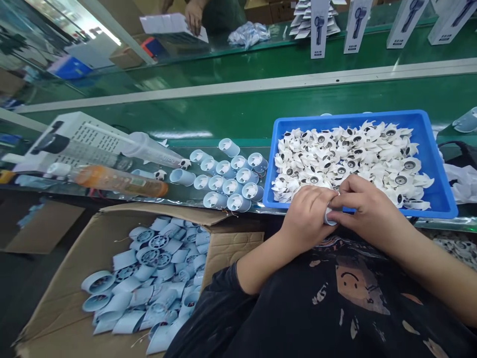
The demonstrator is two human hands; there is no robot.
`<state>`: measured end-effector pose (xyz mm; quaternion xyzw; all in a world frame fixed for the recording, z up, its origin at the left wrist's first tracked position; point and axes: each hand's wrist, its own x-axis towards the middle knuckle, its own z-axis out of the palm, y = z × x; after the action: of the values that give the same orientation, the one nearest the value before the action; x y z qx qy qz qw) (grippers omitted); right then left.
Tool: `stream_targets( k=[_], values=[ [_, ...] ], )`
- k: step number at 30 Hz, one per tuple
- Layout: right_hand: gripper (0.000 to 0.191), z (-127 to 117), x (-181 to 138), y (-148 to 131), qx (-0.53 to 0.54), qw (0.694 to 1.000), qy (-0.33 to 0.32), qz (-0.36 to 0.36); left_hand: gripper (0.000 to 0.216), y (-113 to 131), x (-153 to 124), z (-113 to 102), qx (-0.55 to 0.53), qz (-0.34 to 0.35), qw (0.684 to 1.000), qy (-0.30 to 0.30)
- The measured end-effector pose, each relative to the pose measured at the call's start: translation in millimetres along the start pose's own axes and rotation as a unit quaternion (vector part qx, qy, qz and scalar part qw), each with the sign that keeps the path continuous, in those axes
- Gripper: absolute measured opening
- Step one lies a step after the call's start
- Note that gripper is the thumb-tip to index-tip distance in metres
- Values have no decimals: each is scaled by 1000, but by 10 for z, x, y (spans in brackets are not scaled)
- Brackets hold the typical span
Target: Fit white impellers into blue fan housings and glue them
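Observation:
My left hand (307,215) and my right hand (363,206) meet just in front of the blue tray (434,149), close to my body. Both grip one small light-blue fan housing (329,218), mostly hidden by my fingers. The tray is heaped with several white fan impellers (350,156). Left of the tray, several light-blue housings (231,179) with impellers inside lie in rows on the bench. A cardboard box (67,308) at lower left holds several empty light-blue housings (149,278).
A clear syringe-like dispenser (149,149) and an orange tube (119,181) lie on the bench at left, by a white machine (78,136). A green conveyor belt (238,107) runs behind. Another person's hand (194,17) rests on papers beyond it, near white product boxes (319,27).

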<state>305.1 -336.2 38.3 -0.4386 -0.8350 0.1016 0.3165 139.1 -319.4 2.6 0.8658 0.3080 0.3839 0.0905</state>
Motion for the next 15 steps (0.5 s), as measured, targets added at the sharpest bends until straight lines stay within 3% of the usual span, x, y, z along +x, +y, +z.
stream_targets(
  k=[4,7,9,12,15],
  values=[
    [20,-127,-54,-23,34,999,27,18,30,41,45,-111,-24,0,1000,-1],
    [23,-341,-222,-37,129,991,-20,28,45,-257,200,-273,-29,-32,999,-3],
    [20,-443,-351,-22,161,985,-34,43,55,-718,392,-374,-6,-105,994,40],
    [16,-437,-493,34,128,989,6,78,61,-1615,737,-438,35,-274,955,108],
    [16,-328,-578,83,120,989,21,86,77,-2303,1009,-347,54,-433,898,61]
  ],
)
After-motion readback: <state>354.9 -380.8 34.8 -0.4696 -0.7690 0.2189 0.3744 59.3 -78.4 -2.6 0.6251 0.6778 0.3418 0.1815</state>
